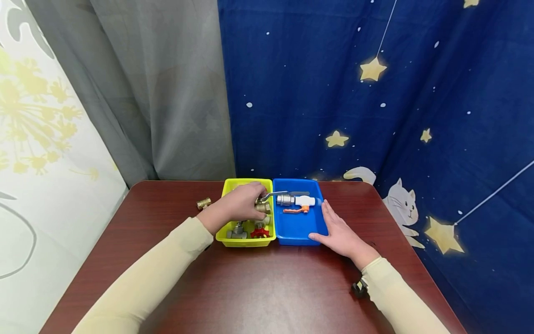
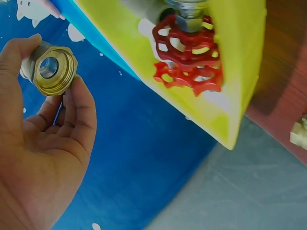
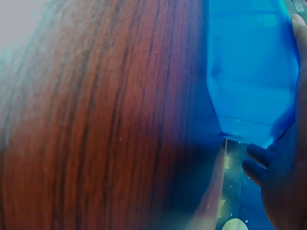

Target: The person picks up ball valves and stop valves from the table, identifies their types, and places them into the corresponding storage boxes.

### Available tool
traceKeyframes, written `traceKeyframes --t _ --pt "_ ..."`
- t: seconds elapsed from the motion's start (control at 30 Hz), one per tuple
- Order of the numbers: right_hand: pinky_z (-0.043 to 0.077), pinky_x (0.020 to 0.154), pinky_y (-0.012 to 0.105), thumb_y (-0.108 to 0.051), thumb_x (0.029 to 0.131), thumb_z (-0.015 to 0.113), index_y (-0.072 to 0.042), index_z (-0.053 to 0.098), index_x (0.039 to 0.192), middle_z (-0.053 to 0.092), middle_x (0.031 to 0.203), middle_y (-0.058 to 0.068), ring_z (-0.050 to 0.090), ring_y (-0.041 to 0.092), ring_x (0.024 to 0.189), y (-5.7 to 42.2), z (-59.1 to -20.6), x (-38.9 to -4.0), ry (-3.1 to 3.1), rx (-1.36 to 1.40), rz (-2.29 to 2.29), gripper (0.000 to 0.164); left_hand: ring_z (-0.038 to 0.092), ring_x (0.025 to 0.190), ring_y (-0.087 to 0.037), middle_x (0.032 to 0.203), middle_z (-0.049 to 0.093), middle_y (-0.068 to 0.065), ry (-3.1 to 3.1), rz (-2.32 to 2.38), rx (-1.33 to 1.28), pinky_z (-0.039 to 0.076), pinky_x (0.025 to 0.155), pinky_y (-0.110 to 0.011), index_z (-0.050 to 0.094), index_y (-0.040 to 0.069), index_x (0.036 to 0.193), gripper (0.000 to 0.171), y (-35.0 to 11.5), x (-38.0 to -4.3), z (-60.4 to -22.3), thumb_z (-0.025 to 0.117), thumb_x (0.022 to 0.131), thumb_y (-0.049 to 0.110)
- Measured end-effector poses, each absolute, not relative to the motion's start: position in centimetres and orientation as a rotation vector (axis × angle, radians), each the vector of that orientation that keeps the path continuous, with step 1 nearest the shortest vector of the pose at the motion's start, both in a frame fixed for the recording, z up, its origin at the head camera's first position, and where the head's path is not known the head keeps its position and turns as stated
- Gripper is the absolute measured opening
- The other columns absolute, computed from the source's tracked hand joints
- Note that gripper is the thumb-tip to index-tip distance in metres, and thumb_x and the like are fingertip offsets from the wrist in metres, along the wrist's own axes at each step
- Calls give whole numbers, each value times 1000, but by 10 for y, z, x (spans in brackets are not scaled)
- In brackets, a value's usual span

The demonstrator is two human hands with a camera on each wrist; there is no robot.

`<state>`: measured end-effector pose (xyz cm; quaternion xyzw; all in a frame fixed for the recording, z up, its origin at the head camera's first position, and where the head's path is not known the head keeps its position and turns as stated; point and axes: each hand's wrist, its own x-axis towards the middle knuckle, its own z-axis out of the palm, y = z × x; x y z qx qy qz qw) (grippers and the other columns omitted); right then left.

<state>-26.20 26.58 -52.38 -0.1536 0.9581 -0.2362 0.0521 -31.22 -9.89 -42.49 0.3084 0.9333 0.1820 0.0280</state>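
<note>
My left hand (image 1: pixel 244 202) is over the yellow tray (image 1: pixel 246 243) and grips a brass ball valve (image 1: pixel 263 207) between thumb and fingers. Its threaded open end faces the left wrist view, where the brass valve (image 2: pixel 53 72) sits at the fingertips. Along the right side of the blue tray (image 1: pixel 298 234), my right hand (image 1: pixel 340 234) rests with straight fingers, the thumb at the near corner. Inside the blue tray lie a silver metal valve (image 1: pixel 285 200) and a white plastic valve (image 1: pixel 303 201) with an orange lever.
Valves with red handwheels (image 1: pixel 260 231) and a grey metal valve (image 1: pixel 238 231) lie in the yellow tray. A brass fitting (image 1: pixel 204 203) sits on the brown table (image 1: pixel 267 287) left of it. Both trays stand side by side near the far edge, before the curtains (image 1: pixel 292 93).
</note>
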Motion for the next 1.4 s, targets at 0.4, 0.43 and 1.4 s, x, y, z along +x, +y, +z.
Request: traceKeyframes --t 0.4,0.43,1.4 --pt "22 127 74 -66 102 69 -8 0 178 -4 186 13 11 47 168 265 -526 -264 2921 -462 -699 119 63 92 -15 106 60 5 2852 445 1006 57 80 -26 64 17 121 50 -59 -319 -417 90 92 49" --pt "22 127 74 -66 102 69 -7 0 178 -4 186 13 11 47 168 265 -526 -265 2921 -462 -697 118 62 93 -15 106 59 5 2849 437 1009 57 80 -26 64 18 122 51 -55 -320 -417 90 92 49" --pt "23 126 74 -68 101 69 -8 -1 178 -4 186 12 11 47 168 267 -527 -264 2904 -462 -723 119 67 110 -23 139 66 -10 2771 209 915 62 101 -40 64 5 147 72 -1 -336 -430 92 92 43"
